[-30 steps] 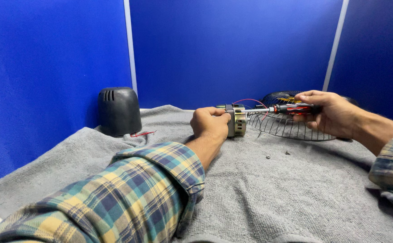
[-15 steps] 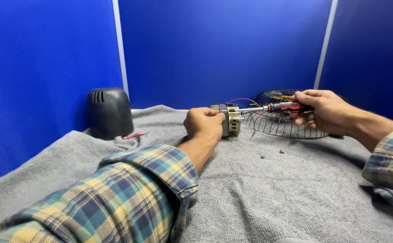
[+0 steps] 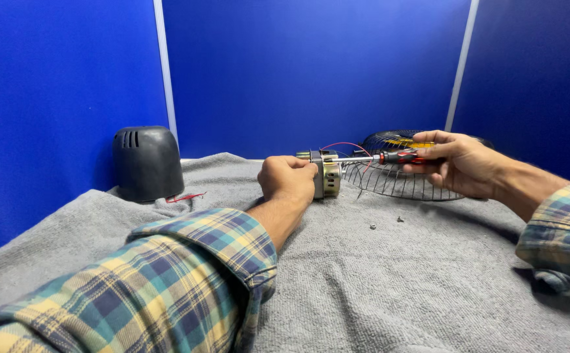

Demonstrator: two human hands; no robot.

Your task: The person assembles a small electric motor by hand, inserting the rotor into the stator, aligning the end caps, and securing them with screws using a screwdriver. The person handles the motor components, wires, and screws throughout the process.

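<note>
Head view, looking down along both forearms. A small motor (image 3: pixel 325 174), with a brass-coloured casing and a short shaft end at its left, is lain on its side on a grey towel (image 3: pixel 389 281) spread over the surface. It is enclosed from the near side by the left hand (image 3: pixel 287 178), whose grip is closed around the casing; by this hold the motor appears to be kept from rolling or turning on the soft cloth. A screwdriver (image 3: pixel 389 157) with a red and black handle is held level by the right hand (image 3: pixel 458 163), the fingers being wrapped about the handle; its shaft is laid in line with the motor's axis and its tip is met with the motor's right end face. Whether the tip is seated in a screw head cannot be told at this size. A thin red wire (image 3: pixel 345 144) is looped upward from the motor.

Behind the right hand a wire fan guard (image 3: pixel 396 183) is lain flat on the towel, well clear of the working line. Two small screws (image 3: pixel 385 223) are seen loose on the towel near the motor, between the two arms, where they are within reach and are stopped from rolling by the pile. A dark plastic cover (image 3: pixel 146 162) is stood upright at the left, apart from the hands, with a short red wire end just beside its base. Blue partition panels (image 3: pixel 298 72) are set round the surface on three sides. Plaid sleeves (image 3: pixel 193 274) are worn on both arms.
</note>
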